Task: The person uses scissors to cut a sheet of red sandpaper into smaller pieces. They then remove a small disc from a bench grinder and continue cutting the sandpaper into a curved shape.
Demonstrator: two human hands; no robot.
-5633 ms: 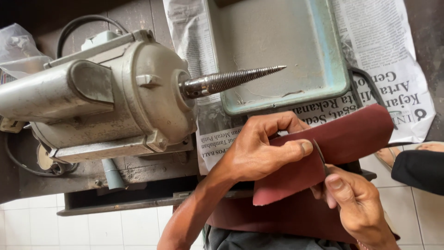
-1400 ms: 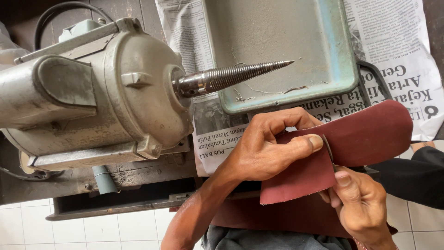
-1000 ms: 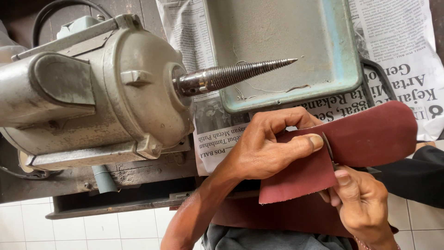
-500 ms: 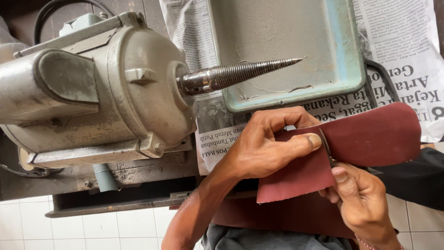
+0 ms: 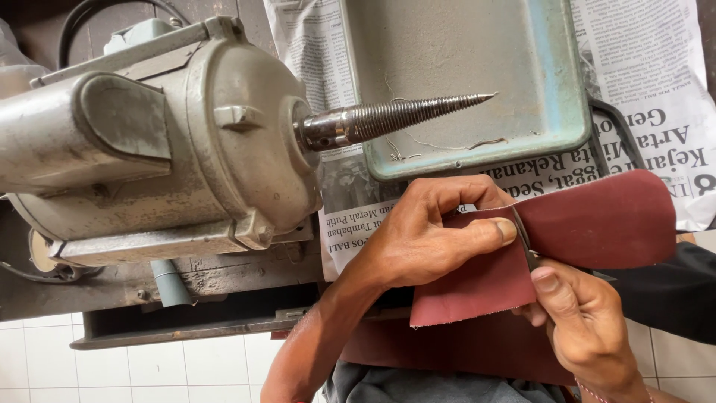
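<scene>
Little has shifted: both hands stay put. Beside the grey metal motor with its threaded tapered spindle [image 5: 395, 118], the dark red abrasive sheet [image 5: 597, 220] is mid-cut, pinched by the left hand [image 5: 425, 235]; the right hand [image 5: 585, 321] grips small scissors [image 5: 526, 242], which likely need advancing along the cut.

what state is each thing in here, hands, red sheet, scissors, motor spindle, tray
left hand: closed on the red sheet, thumb pressed flat on top
right hand: gripping the scissors under the sheet's edge
red sheet: held up, bent, partly cut
scissors: blades in the sheet, mostly hidden
threaded spindle: bare, nothing mounted, spinning or not cannot be told
metal tray: upright on newspaper, only stray threads inside
newspaper: spread flat under the tray
</scene>
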